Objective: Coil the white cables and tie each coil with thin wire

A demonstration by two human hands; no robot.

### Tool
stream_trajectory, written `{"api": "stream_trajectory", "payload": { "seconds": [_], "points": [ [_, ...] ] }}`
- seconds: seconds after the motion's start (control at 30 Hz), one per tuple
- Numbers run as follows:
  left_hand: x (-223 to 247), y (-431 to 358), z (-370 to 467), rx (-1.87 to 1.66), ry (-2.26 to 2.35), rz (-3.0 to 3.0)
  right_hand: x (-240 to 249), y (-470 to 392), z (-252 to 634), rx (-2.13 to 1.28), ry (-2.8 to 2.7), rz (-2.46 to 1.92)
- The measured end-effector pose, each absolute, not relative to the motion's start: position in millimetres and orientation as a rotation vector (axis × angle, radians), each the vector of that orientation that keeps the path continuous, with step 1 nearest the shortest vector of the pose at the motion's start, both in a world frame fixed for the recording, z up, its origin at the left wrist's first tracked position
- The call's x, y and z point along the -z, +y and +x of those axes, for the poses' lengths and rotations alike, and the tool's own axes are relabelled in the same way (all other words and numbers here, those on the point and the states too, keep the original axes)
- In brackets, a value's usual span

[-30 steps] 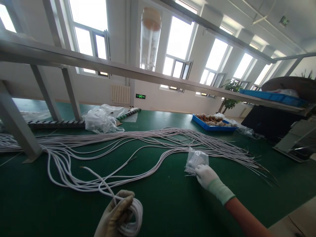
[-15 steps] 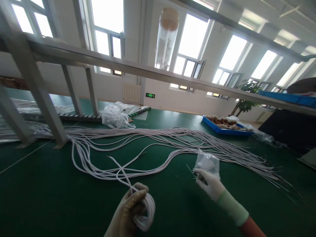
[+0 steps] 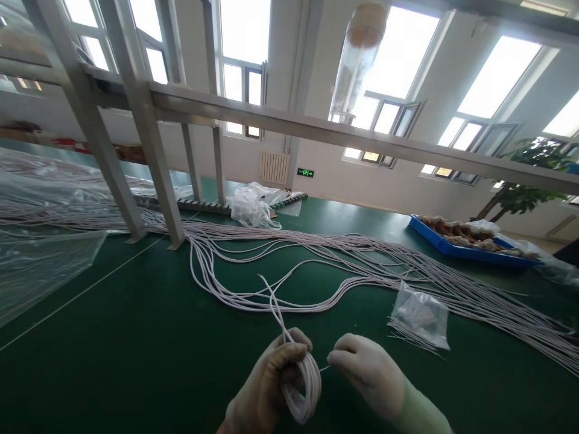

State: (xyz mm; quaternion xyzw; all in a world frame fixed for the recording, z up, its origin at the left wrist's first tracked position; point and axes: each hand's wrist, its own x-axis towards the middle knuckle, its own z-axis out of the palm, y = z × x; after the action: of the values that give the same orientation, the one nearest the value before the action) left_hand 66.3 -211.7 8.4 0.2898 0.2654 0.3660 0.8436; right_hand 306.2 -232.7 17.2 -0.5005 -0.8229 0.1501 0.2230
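Note:
My gloved left hand [image 3: 275,380] is closed around a coiled white cable [image 3: 310,386], whose loose end sticks up past the thumb. Just right of the coil, my gloved right hand [image 3: 368,371] pinches a thin white tie [image 3: 324,368] between thumb and fingertips. The tie's far end reaches to the coil; whether it touches cannot be made out. Farther right on the green table lies a clear plastic bag [image 3: 420,316], with several more thin ties [image 3: 414,339] beside and partly under it. A long bundle of white cables [image 3: 325,241] stretches across behind both hands.
Metal shelf posts [image 3: 158,163] stand on the table at left, carrying a rail [image 3: 289,123] across the view. A blue tray [image 3: 470,250] with brown items sits at back right. Crumpled plastic [image 3: 253,205] and a clear sheet [image 3: 45,265] lie farther left.
My right hand has moved from the plastic bag back toward the coil, now with a thin tie in its fingers. My left hand still grips the coil. The view has turned left.

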Motion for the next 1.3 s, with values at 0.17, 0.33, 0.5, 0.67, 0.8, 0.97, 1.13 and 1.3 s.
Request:
{"api": "stream_trajectory", "payload": {
  "seconds": [0.17, 0.33, 0.5, 0.67, 0.8, 0.97, 1.13, 1.3],
  "points": [
    [-8, -208, 63, -0.7, 0.511, 0.711, -27, -232, 280, -0.462, -2.282, -1.329],
    [-16, -208, 60, -0.708, 0.665, 0.881, -16, -229, 272, -0.501, -2.173, -1.351],
    [-15, -208, 62, -0.688, 0.709, 0.847, -13, -231, 273, -0.549, -2.131, -1.388],
    [-17, -206, 61, -0.699, 0.737, 0.778, -40, -242, 265, -0.818, -2.01, -1.493],
    [-17, -205, 61, -0.699, 0.842, 0.662, -44, -248, 249, -0.924, -1.854, -1.676],
    [-7, -207, 65, -0.75, 0.829, 0.699, -23, -244, 228, -0.915, -1.791, -1.807],
    [-2, -206, 61, -0.707, 0.888, 0.77, -8, -243, 225, -0.695, -1.698, -1.8],
    [1, -206, 62, -0.721, 0.834, 0.736, -1, -248, 229, -0.555, -1.801, -1.766]
  ]
}}
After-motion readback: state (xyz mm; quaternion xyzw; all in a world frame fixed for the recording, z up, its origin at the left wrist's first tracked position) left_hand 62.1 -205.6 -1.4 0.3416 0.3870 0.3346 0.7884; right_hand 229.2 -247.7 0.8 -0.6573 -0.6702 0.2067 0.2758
